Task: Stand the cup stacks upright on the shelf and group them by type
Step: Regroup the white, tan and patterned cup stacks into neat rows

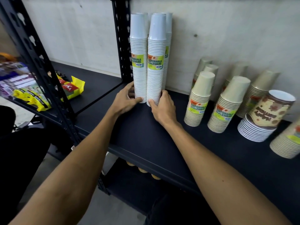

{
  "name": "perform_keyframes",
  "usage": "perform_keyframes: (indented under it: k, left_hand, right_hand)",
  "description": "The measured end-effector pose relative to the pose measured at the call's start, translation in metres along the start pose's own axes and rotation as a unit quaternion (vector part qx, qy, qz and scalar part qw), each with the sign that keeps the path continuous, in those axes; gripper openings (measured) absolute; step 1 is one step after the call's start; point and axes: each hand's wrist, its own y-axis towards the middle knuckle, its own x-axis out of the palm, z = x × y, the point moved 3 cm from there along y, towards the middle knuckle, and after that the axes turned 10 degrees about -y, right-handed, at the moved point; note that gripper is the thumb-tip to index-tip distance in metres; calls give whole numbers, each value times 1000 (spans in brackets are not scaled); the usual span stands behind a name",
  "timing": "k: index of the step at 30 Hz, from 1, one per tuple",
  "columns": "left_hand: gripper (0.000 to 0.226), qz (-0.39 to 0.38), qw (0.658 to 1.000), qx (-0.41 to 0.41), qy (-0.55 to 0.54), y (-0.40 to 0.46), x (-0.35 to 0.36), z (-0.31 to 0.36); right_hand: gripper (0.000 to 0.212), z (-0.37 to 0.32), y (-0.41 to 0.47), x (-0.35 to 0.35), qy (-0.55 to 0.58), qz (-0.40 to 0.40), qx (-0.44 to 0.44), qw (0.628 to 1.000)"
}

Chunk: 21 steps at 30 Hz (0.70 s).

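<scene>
The label on the left white cup stack [138,62] reads "DISPOSABLE TABLEWARE", and the white stack just beside it at 3 o'clock [155,62] bears the same words. Two beige stacks [197,108] and [224,113] carry the same label. On the patterned cup [269,109], at 3 o'clock from those, the upside-down lettering cannot be made out. The red packet [68,89] shows letters ending "SA".
</scene>
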Motion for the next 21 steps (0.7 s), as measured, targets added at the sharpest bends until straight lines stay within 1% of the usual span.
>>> perform_keyframes:
  k: [5, 14, 21]
  left_hand:
    - [76, 2, 1000, 3, -13, -1, 0, 0]
    - [76, -9, 1000, 6, -10, -1, 0, -2]
    - [75, 7, 1000, 0, -20, -1, -2, -4]
  right_hand:
    - [57, 3, -2, 0, 14, -7, -13, 1000]
    - [50, 5, 0, 2, 9, -13, -19, 1000]
    - [58, 7, 2, 3, 0, -3, -19, 1000]
